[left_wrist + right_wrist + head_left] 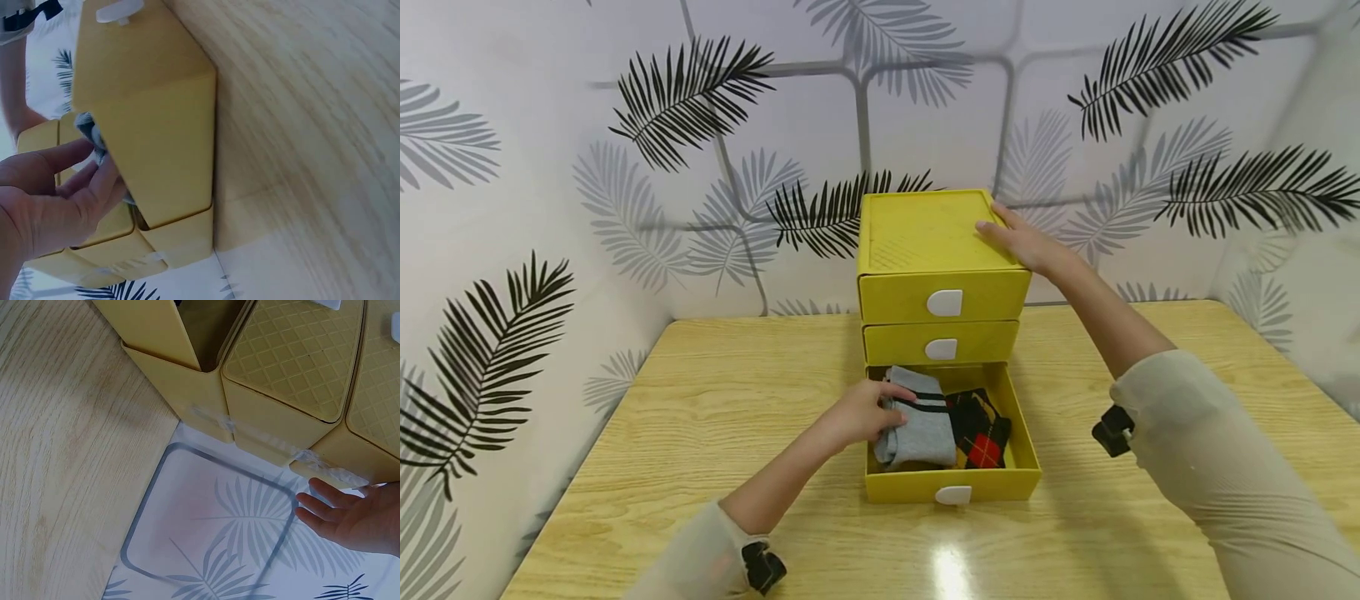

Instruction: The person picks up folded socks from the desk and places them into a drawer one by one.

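Observation:
A yellow three-tier drawer unit (945,300) stands on the table with its bottom drawer (910,487) pulled out. Inside lie a folded grey sock (928,437) with black stripes on the left and a black argyle sock (983,437) with red and yellow on the right. My left hand (859,412) reaches over the drawer's left wall and pinches the grey sock's edge; in the left wrist view a bit of grey cloth (94,134) shows at the fingertips. My right hand (1024,243) rests on the unit's top right edge, its fingers (328,512) extended in the right wrist view.
The two upper drawers are closed, each with a white tab (944,302). Clear tape (325,465) runs along the unit's side. A wood-grain table (760,383) extends to both sides, and a leaf-patterned backdrop (925,133) rises right behind.

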The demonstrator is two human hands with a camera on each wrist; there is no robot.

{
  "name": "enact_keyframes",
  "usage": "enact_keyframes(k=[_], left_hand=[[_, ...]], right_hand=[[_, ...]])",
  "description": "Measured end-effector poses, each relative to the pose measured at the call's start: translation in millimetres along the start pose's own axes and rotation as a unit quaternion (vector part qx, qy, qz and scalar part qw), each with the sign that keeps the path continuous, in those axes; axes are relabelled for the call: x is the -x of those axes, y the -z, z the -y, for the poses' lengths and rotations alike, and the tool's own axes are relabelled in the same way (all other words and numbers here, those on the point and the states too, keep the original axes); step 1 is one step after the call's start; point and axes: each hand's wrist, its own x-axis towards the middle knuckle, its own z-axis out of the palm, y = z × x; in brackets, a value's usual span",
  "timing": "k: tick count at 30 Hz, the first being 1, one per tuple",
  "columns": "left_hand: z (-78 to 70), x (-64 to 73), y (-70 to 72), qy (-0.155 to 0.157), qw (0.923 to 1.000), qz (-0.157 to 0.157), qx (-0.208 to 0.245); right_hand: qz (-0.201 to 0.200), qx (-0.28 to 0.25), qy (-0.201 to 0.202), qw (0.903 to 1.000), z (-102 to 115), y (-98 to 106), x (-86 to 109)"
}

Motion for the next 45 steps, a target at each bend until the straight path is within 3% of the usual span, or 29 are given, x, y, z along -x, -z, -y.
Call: enact_keyframes(k=[2,6,11,15,18,23,25,27,31,34,36,40,42,45], left_hand=[[-0.5,5.5,3.3,0.006,0.9982,0.018,0.057],[-4.4,18.9,13.6,0.027,0.9842,0.048,0.168],[-11.7,38.1,22.2,0.035,0.972,0.049,0.227],[-19.5,55.8,15.2,0.017,0.962,0.058,0.266],[-24.0,65.6,-1.2,-0.007,0.9451,0.104,0.31],[-24.8,72.7,-43.9,0.003,0.9051,0.217,0.366],[-22.1,72.0,-60.0,0.02,0.8884,0.253,0.383],[-18.4,69.6,-73.7,0.051,0.8731,0.269,0.403],[-9.9,63.4,-94.2,0.123,0.8426,0.243,0.464],[-4.2,58.9,-102.5,0.171,0.8117,0.203,0.52],[-1.2,56.7,-106.0,0.194,0.7824,0.17,0.567],[3.9,52.1,-107.8,0.208,0.7243,0.109,0.648],[5.6,49.7,-106.4,0.209,0.707,0.099,0.668],[6.4,47.0,-103.3,0.215,0.6965,0.1,0.677]], right_hand=[[0.002,0.003,-0.001,1.0,-1,0,0.9],[0.006,0.005,0.001,1.0,-2,1,3.2],[0.009,0.002,0.006,0.9999,-2,3,6.3],[0.012,0.005,0.009,0.9999,-4,4,7.6],[0.011,0.007,0.007,0.9999,-5,4,6.5],[0.01,0.0,0.007,0.9999,-4,3,6.7],[0.009,-0.002,0.009,0.9999,-4,3,6.8],[0.009,-0.004,0.01,0.9999,-4,3,6.7],[0.009,-0.003,0.011,0.9999,-3,3,6.2],[0.008,-0.003,0.008,0.9999,-3,2,5.2],[0.007,-0.002,0.006,1.0,-3,2,5.1],[0.006,0.001,0.002,1.0,-2,2,5.0],[0.005,0.001,0.001,1.0,-2,2,4.7],[0.002,0.002,0.001,1.0,-2,1,3.9]])
